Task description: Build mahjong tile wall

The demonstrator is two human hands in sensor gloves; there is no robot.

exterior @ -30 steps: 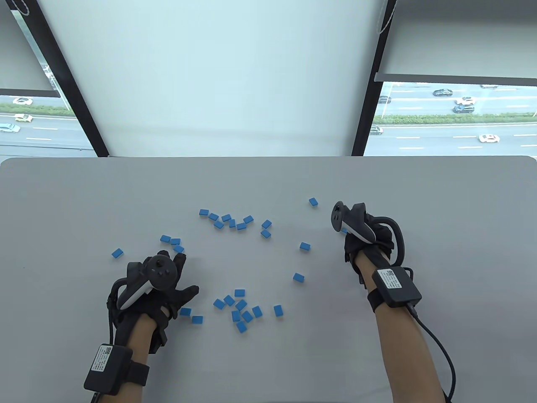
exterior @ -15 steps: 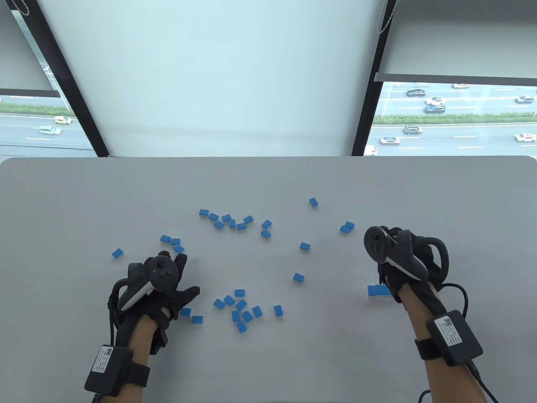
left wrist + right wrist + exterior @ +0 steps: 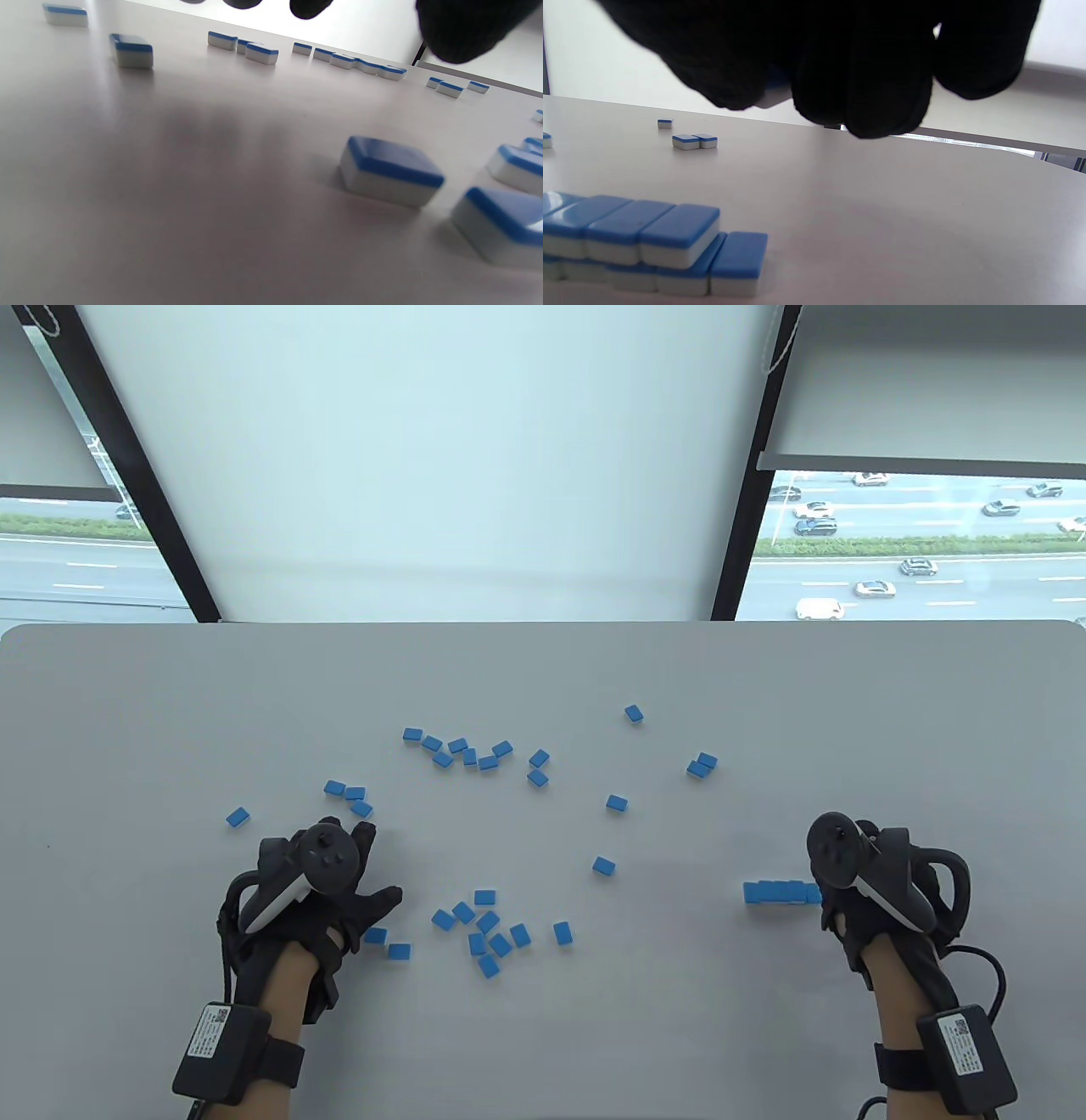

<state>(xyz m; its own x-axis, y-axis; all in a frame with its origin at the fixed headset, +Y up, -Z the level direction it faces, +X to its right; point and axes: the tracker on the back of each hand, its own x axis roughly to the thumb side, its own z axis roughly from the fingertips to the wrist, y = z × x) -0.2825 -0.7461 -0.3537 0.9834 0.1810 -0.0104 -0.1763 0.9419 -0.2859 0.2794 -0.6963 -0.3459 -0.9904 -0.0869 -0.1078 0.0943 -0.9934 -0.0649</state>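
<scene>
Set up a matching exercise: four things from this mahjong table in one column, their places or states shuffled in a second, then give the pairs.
Things:
1. tile wall
2. left hand
3. right hand
4. tile pair

Places or states:
A. lying flat, side by side, far from the stack
B. two layers high, top layer one tile short at its right end
C. fingers spread on the table among loose tiles
D. fingers curled, raised just right of the stack

Pairs: 1-B, 2-C, 3-D, 4-A
</scene>
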